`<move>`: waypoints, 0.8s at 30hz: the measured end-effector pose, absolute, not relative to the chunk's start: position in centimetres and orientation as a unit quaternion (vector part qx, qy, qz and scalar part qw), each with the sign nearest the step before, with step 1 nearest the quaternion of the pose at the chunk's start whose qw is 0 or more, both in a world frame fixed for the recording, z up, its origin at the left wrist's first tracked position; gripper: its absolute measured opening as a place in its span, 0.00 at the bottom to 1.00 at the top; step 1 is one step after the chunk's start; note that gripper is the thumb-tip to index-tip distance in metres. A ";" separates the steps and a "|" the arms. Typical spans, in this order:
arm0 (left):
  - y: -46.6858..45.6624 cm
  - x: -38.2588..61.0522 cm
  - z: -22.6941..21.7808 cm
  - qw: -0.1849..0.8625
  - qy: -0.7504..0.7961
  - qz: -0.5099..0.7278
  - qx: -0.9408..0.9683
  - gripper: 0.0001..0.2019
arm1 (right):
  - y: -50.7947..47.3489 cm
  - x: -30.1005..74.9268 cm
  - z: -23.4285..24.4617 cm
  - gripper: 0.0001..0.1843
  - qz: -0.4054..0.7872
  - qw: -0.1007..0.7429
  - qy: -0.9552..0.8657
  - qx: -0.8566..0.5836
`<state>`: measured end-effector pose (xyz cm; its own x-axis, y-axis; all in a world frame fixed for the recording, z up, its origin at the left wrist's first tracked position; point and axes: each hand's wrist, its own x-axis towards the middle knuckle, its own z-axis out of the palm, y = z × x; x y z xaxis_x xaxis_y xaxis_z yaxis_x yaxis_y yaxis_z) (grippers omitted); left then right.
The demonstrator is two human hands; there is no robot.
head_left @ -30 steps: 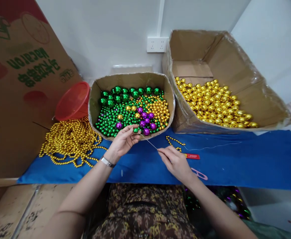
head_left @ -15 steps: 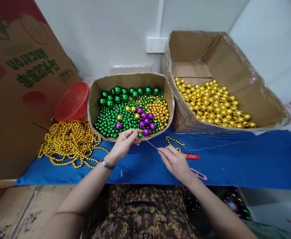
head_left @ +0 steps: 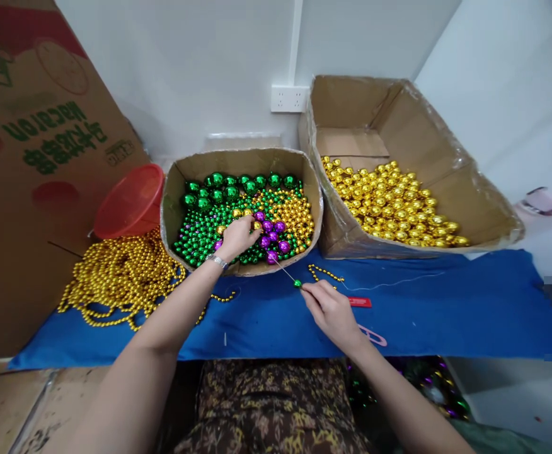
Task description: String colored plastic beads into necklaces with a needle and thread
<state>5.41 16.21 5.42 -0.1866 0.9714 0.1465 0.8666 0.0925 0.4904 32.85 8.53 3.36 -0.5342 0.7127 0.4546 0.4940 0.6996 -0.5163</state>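
My left hand (head_left: pixel 239 238) reaches into the middle cardboard box (head_left: pixel 242 156), its thumb and fingers pinched at a gold bead (head_left: pixel 257 225). Purple beads (head_left: pixel 267 226) lie just to the right of those fingertips. In front of the box, my right hand (head_left: pixel 330 309) is closed, gripping a thin straight needle (head_left: pixel 284 269) that points up and left. One green bead (head_left: pixel 297 284) sits on the needle, close to my right fingertips. Small green beads, larger green balls (head_left: pixel 231 193) and small gold beads (head_left: pixel 295 211) fill the rest of this box.
A bigger box (head_left: pixel 474 183) of gold balls (head_left: pixel 389 198) stands at right. Gold bead strings (head_left: pixel 115 274) lie left, below a red basin (head_left: pixel 129 200). On the blue cloth (head_left: pixel 469 315) are a short gold strand (head_left: pixel 326 272), a red tag (head_left: pixel 360 302) and a pink clip (head_left: pixel 374 336).
My left hand has left the needle's tip and moved up into the beads. The green bead has slid down the needle to my right hand. The view has shifted slightly.
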 end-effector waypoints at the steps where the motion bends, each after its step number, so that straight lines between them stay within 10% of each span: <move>1: 15.6 5.5 5.5 0.161 0.714 0.296 0.614 0.14 | 8.6 33.0 3.4 0.10 0.164 0.331 -0.859 -0.353; 8: 10.4 6.7 6.2 0.543 0.492 0.563 0.382 0.17 | 8.8 32.8 3.5 0.11 0.173 0.332 -0.859 -0.350; 24: 7.7 9.5 6.6 0.503 0.480 0.580 0.425 0.20 | 8.6 32.6 2.9 0.12 0.129 0.322 -0.869 -0.353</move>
